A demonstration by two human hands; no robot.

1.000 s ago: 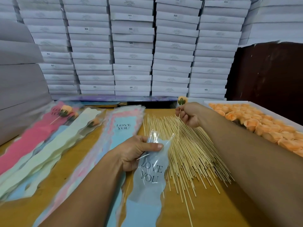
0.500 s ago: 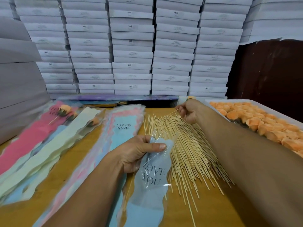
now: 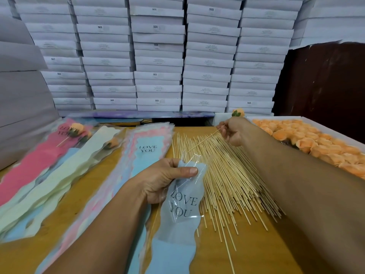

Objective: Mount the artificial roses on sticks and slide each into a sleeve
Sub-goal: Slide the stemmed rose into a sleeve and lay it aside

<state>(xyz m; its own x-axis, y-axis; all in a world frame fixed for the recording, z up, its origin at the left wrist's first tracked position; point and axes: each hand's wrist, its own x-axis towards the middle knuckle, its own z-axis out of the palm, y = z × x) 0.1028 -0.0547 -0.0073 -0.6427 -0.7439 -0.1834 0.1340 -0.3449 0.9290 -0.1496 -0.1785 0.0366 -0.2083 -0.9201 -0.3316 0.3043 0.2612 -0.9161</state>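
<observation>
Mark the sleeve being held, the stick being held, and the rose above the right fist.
blue sleeve (image 3: 183,202), head view, on its printed clear panel.
stick (image 3: 203,141), head view, mid-length.
rose (image 3: 238,112), head view, on the orange bloom.

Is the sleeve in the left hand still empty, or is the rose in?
Empty: the sleeve shows only its lettering, while the right hand holds the rose and stick outside it.
</observation>
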